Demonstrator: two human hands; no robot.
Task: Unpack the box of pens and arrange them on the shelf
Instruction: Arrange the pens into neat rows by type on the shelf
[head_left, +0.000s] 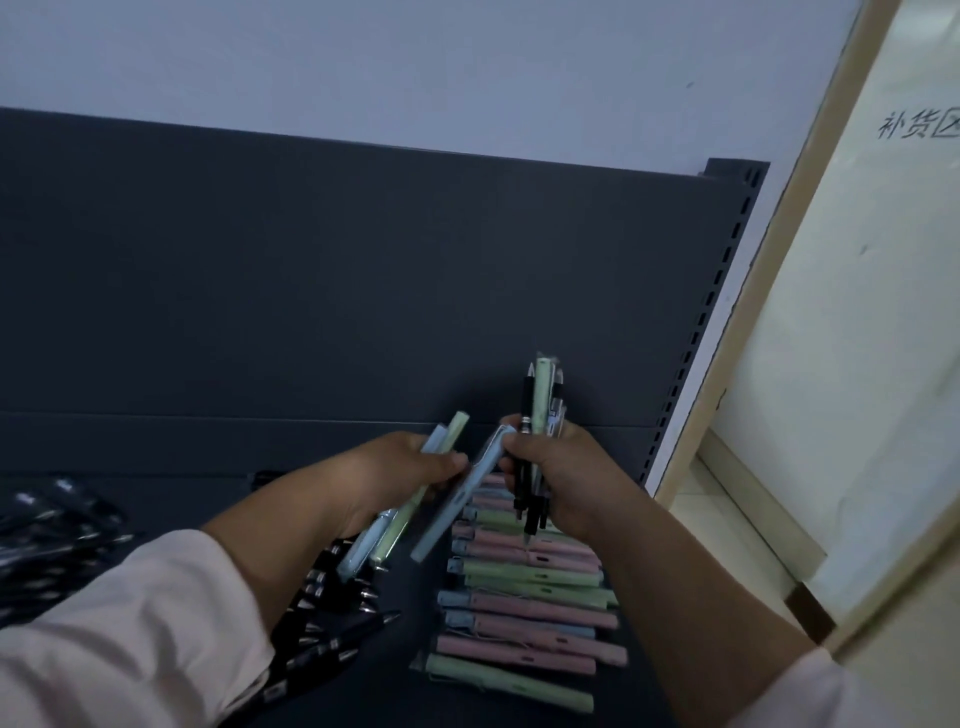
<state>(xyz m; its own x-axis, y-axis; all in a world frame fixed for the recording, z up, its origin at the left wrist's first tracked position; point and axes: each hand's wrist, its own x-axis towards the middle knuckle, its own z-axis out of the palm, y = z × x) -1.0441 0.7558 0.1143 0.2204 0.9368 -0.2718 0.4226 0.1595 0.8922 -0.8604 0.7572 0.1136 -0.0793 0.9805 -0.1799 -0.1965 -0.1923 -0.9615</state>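
My left hand grips a few pastel pens, light blue and green, slanting down to the left. My right hand holds a bunch of pens, black ones and a green one, standing upright above the fist. A light blue pen slants between both hands, pinched at its top by my right thumb. Below the hands, a row of pink, green and blue pens lies flat on the dark shelf. Black pens lie in a row left of them, partly hidden by my left forearm.
More black pens lie at the shelf's far left. The shelf's dark back panel rises behind, with a slotted upright at the right. A pale door frame and tiled floor lie to the right.
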